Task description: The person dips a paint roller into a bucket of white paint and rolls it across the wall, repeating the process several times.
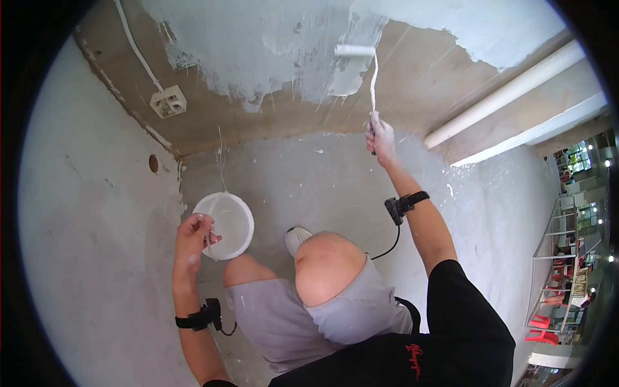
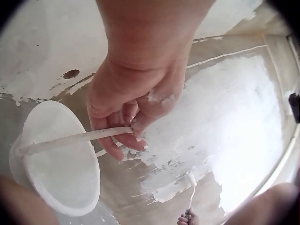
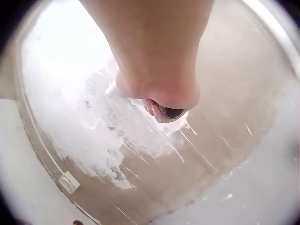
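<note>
My right hand grips the handle of a paint roller and reaches out towards the wall. The white roller sleeve lies over the edge of the painted patch, its bent rod coated in white. In the right wrist view, the round handle end shows below the palm, and part of the sleeve peeks out at the left. On the other side, my left hand holds the pale handle of a white bucket between thumb and fingers. The bucket tilts, with whitish contents inside. White smears mark both hands.
Grey-white paint covers the upper wall in a ragged patch above bare brown wall. A socket box with conduit sits at left. A pale pipe runs along the right. White drops spot the grey floor; a shoe stands near the bucket.
</note>
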Motion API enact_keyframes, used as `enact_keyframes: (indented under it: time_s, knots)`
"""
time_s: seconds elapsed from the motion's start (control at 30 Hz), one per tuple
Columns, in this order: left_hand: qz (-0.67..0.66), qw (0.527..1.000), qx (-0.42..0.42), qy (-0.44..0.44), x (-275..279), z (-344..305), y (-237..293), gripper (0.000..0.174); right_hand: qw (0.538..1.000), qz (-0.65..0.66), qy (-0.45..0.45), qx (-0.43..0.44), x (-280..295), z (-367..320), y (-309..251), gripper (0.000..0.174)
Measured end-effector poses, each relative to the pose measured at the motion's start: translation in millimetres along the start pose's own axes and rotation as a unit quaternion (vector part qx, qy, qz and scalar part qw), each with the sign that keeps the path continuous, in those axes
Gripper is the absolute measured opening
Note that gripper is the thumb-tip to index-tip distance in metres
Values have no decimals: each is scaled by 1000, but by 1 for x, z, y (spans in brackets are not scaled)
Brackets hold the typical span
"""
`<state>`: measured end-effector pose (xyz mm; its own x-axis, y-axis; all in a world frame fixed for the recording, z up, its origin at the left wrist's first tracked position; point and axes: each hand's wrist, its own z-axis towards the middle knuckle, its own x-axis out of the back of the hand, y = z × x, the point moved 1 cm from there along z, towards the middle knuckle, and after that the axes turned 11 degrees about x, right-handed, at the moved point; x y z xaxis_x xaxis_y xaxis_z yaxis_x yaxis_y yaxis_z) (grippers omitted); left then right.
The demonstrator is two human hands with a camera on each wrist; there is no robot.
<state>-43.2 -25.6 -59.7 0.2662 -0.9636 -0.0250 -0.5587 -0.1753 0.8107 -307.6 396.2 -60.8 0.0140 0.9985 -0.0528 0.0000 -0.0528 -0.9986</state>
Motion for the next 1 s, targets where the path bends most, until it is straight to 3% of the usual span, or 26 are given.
enact_keyframes:
  time_s: [0.2,0.3,0.47,0.67,0.77,1.0]
  knots:
    - [-7,1000,-12,-4,-10,-2,10,15,996,1,-23,85,-23,19,-74,45]
    - [-40,999,-13,22,-12,-1,13,14,996,4,-7,90,-27,25,-65,45]
    - [-91,995,-27,28,-11,0,13,15,1000,9,-16,22,-21,9,-16,45]
    - [-83,996,-29,29,-8,2,10,15,999,-13,-2,-38,-8,-12,39,45]
    - [-81,996,-27,27,-6,1,13,15,999,-15,6,-37,-9,-14,40,46]
    - [-86,996,-21,28,-8,1,15,16,997,46,0,56,-18,12,-38,44]
